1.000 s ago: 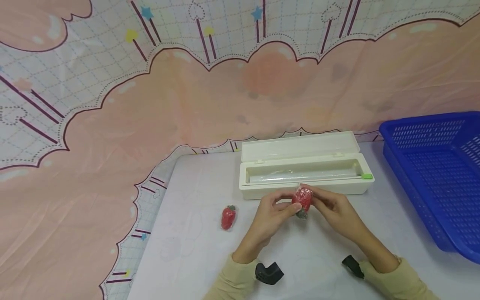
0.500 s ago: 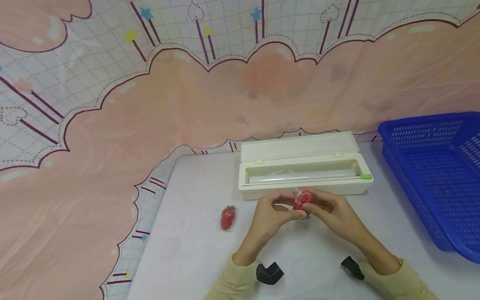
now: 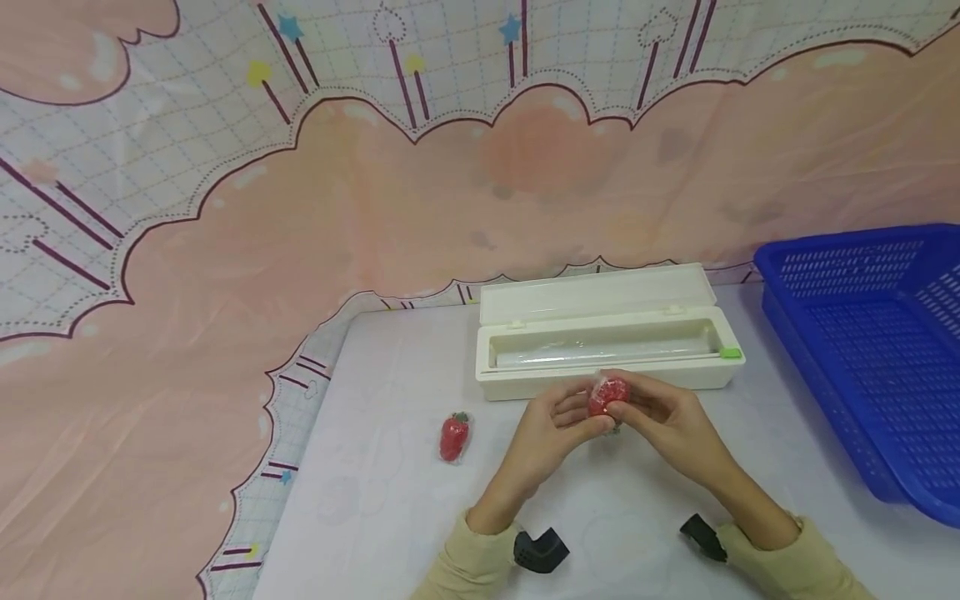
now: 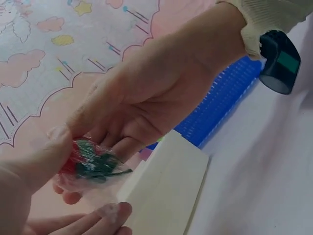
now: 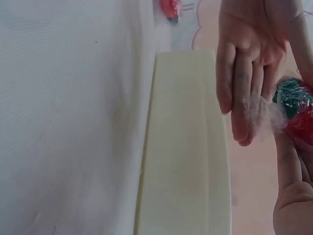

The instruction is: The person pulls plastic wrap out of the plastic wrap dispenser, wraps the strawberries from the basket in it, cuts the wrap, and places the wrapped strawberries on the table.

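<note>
A red toy strawberry [image 3: 607,395] with a green leafy top, wrapped in cling film, is held up in front of a white box. My right hand [image 3: 681,425] pinches it between thumb and fingers. The left hand [image 3: 546,435] is beside it, its thumb touching the wrapped strawberry. In the right wrist view, that hand's fingers [image 5: 240,93] extend nearly straight beside a loose tail of film [image 5: 264,113]. The green top [image 4: 98,161] faces the camera in the left wrist view. Another film-wrapped strawberry [image 3: 453,437] lies on the table, left of my hands.
Behind my hands stands the white cling film dispenser [image 3: 600,385], lid raised, a clear roll [image 3: 607,343] inside and a green slider [image 3: 730,353] at its right end. A blue plastic basket [image 3: 825,375] is at the right. A patterned cloth hangs behind the table.
The held strawberry has been turned so its green top faces down and is mostly hidden from the head view. My right thumb has come onto its front; the left thumb has shifted lower.
</note>
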A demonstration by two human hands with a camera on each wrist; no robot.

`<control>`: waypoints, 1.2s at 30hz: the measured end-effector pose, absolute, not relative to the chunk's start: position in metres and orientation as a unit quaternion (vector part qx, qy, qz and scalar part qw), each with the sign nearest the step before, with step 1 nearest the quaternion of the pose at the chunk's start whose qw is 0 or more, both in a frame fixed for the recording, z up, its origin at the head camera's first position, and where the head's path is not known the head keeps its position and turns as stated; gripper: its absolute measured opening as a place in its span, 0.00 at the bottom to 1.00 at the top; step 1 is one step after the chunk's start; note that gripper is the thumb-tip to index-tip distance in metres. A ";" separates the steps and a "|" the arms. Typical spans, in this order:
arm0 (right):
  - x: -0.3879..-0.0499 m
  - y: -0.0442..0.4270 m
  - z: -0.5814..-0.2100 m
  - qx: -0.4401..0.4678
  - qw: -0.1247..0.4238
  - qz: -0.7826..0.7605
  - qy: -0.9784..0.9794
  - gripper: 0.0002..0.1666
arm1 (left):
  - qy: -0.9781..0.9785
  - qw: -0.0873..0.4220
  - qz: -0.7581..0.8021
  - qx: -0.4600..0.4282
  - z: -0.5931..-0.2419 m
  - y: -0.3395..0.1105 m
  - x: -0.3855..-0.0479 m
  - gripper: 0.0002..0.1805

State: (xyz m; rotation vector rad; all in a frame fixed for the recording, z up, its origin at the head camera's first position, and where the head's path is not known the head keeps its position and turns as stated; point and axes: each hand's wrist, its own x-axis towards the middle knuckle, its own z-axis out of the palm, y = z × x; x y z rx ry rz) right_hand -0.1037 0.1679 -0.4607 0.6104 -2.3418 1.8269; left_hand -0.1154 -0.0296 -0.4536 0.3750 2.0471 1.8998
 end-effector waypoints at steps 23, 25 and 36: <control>-0.101 0.162 -0.455 0.204 0.091 0.594 -0.773 0.27 | 0.686 0.167 0.686 0.176 -0.455 -0.031 -0.115 0.16; -0.101 0.162 -0.455 0.202 0.095 0.587 -0.778 0.27 | 0.689 0.166 0.683 0.177 -0.454 -0.032 -0.115 0.16; -0.100 0.166 -0.449 0.154 0.091 0.586 -0.790 0.13 | 0.741 0.116 0.648 0.135 -0.453 -0.038 -0.120 0.17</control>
